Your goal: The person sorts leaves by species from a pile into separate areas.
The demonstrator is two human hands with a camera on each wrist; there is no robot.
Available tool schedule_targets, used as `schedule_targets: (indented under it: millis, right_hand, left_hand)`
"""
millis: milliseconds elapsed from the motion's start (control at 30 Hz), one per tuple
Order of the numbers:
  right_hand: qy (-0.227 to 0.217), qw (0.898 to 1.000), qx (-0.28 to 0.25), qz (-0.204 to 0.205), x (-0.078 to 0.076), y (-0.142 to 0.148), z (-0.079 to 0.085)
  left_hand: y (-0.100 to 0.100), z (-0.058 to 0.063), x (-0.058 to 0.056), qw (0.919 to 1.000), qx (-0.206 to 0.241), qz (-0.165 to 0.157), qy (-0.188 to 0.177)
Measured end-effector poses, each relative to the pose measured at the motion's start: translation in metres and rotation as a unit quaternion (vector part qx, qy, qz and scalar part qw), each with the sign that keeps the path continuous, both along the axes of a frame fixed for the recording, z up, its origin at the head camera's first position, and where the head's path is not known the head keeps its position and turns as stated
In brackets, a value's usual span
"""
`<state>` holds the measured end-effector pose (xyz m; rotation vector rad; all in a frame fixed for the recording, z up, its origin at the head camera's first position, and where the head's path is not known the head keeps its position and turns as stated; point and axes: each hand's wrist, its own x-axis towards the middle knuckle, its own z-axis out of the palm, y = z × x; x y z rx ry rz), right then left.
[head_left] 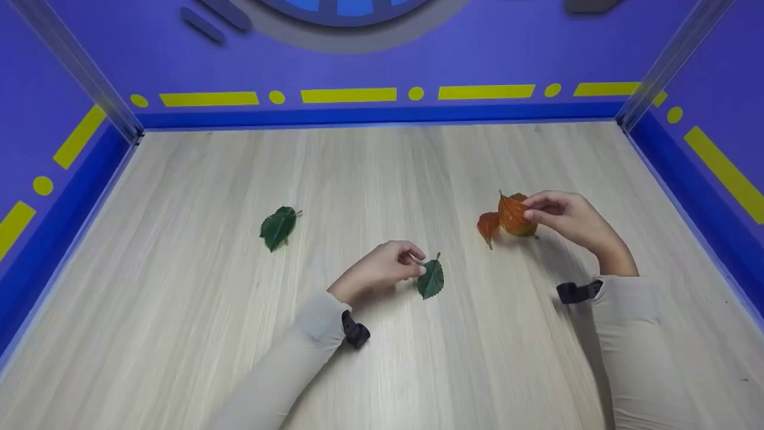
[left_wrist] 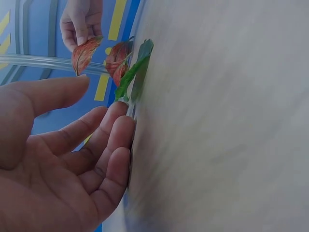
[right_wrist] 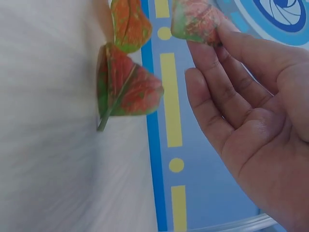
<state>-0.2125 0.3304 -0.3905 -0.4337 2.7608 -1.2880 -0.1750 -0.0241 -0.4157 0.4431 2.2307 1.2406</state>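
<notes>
My right hand (head_left: 570, 221) pinches an orange-red leaf (head_left: 513, 216) between thumb and fingertips, up above the table on the right. Beneath and beside it are two more orange leaves: one (head_left: 487, 227) at the left, and one with a green stem (right_wrist: 130, 84), mostly covered by the held leaf in the head view. My left hand (head_left: 385, 267) is low over the table near the middle, its fingers loosely bent and its thumb apart from them. Just past its fingertips lies a toothed green leaf (head_left: 432, 280); the left wrist view shows nothing between thumb and fingers (left_wrist: 118, 125).
Another green leaf (head_left: 279, 228) lies on the left part of the wood-grain table (head_left: 197, 298). Blue-purple walls (head_left: 382, 71) with yellow stripes enclose the table at the back and both sides. Dark wrist bands (head_left: 356, 331) sit at the ends of both light sleeves.
</notes>
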Motion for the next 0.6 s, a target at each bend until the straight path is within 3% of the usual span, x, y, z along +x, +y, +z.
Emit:
schedule_targets:
  millis: [233, 600]
  right_hand:
    - [0.000, 1.000, 0.009, -0.011, -0.002, 0.007, -0.004]
    - [-0.010, 1.000, 0.012, -0.016, -0.002, 0.009, -0.007]
  left_hand:
    - [0.006, -0.002, -0.001, 0.9990, -0.028, -0.009, 0.035]
    - [0.011, -0.003, -0.002, 0.9980, -0.037, -0.015, 0.049]
